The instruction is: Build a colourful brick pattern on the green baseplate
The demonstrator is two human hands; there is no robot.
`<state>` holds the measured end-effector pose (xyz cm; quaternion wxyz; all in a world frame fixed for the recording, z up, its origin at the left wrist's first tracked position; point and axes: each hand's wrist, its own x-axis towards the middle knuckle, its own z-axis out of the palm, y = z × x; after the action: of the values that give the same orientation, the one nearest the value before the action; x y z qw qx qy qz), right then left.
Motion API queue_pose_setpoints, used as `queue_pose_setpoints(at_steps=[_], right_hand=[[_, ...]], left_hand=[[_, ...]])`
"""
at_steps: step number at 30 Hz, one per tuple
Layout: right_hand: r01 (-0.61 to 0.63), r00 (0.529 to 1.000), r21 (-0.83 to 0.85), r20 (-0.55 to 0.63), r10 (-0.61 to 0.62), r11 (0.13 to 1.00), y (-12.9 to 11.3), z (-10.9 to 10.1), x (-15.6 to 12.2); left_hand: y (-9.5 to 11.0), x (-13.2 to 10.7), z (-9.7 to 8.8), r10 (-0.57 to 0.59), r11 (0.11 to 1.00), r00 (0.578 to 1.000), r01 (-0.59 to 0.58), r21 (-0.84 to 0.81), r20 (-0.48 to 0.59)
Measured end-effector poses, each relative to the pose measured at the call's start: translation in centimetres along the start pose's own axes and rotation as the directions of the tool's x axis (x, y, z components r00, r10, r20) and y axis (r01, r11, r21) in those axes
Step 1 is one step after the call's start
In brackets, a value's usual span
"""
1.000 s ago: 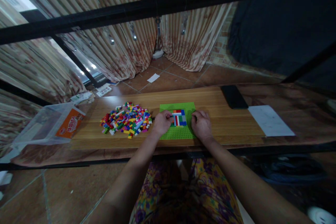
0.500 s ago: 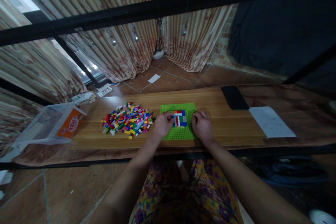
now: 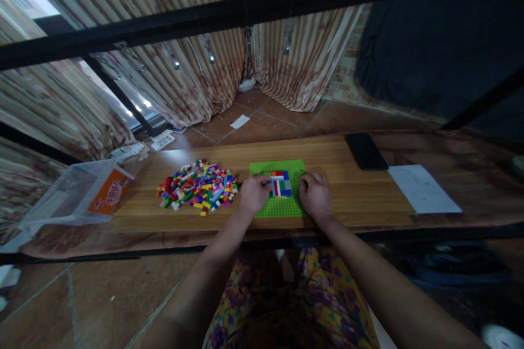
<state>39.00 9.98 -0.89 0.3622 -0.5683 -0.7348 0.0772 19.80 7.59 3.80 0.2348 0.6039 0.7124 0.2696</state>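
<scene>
While both hands are working close together over the tabletop [image 3: 347,202], I am watching a green baseplate [image 3: 284,208] lying midway along it, near its near edge. The brick build [image 3: 281,185], in red, white, blue, green and grey, is standing about the middle of that plate. My left hand [image 3: 254,193] is bringing its fingertips to the build's left side; they are looking drawn together, but I cannot tell whether they are pinching a brick. My right hand [image 3: 315,195] is curling loosely at the plate's right edge, probably steadying it; its fingertips are too hidden for me to say if they are gripping anything.

Toward the tabletop's left edge, the loose bricks [image 3: 198,188] are lying in a spread heap, apart from the plate.

I am judging the step as fitting or adjusting a brick on the build's left side. The next move seems to be calling for lining up studs, then pressing straight down while the right hand is bracing the plate.
</scene>
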Motion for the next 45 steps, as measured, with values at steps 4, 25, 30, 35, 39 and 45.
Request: queue_pose_setpoints(at_steps=[4,25,30,35,39,45], right_hand=[[-0.016,1.0,-0.001,0.004,0.016,1.0,0.0,0.1,0.0],[0.005,1.0,0.008,-0.018,-0.005,1.0,-0.2,-0.1,0.0],[-0.01,1.0,-0.009,0.003,0.01,1.0,-0.2,-0.1,-0.1],[-0.009,1.0,-0.002,0.009,0.009,1.0,0.1,0.0,-0.1],[-0.001,1.0,0.0,0.003,0.001,1.0,0.3,0.2,-0.2],[0.013,1.0,-0.028,-0.008,-0.013,1.0,0.4,0.3,-0.2]], left_hand=[[0.3,-0.1,-0.3,0.011,0.999,1.0,-0.011,0.033,0.011],[-0.4,-4.8,0.7,0.298,0.866,0.953,-0.243,0.437,-0.06],[0.3,-5.0,1.0,0.25,0.833,0.968,-0.208,0.513,-0.013],[0.5,-5.0,1.1,0.23,0.811,0.973,-0.201,0.55,0.015],[0.5,-4.9,1.2,0.213,0.815,0.976,-0.198,0.544,0.036],[0.2,-5.3,1.5,0.224,0.849,0.975,-0.195,0.49,0.001]])
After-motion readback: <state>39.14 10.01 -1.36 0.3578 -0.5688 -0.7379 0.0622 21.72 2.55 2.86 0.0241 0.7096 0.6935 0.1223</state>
